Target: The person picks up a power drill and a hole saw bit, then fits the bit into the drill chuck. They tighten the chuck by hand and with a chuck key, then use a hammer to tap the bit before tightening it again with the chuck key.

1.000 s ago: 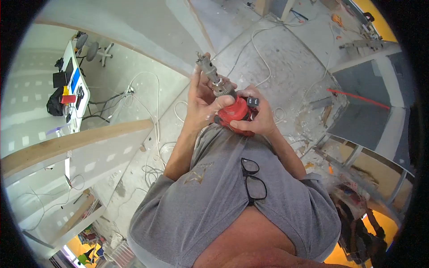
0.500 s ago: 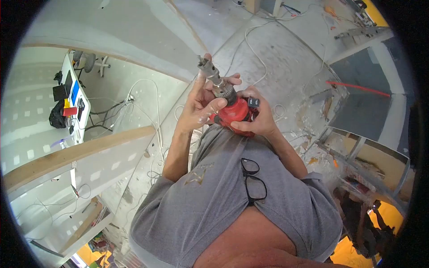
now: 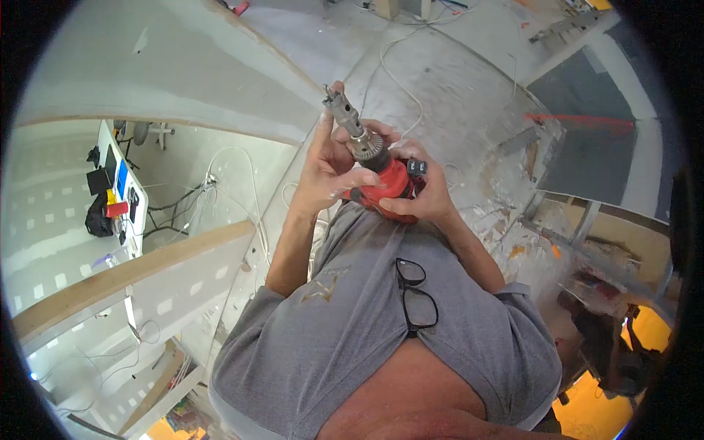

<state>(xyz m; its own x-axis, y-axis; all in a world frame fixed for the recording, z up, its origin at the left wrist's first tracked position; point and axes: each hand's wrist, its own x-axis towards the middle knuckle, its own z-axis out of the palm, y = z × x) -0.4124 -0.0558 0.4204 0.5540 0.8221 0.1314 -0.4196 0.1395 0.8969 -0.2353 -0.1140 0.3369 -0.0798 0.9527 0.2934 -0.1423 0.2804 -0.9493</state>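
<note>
A red power drill (image 3: 389, 187) with a toothed metal chuck (image 3: 369, 149) and a grey hole-saw bit (image 3: 342, 112) is held before the person's waist, the bit pointing up and to the left. My left hand (image 3: 326, 165) cups the chuck side, its thumb on the drill's front and a finger extended beside the bit. My right hand (image 3: 429, 191) is wrapped round the drill body, next to a small black block (image 3: 416, 168). Glasses (image 3: 416, 293) hang from the grey shirt's neckline.
At the left a white table (image 3: 136, 198) carries black, blue and red items. A wooden-topped low wall (image 3: 132, 279) crosses the lower left. White cables (image 3: 396, 73) trail over the dusty floor. Dark panels (image 3: 587, 125) and metal framing stand right. A person (image 3: 612, 341) shows at lower right.
The view has turned slightly, shifting the surroundings. My left thumb has slid from the chuck toward the red drill body. My right hand keeps its hold.
</note>
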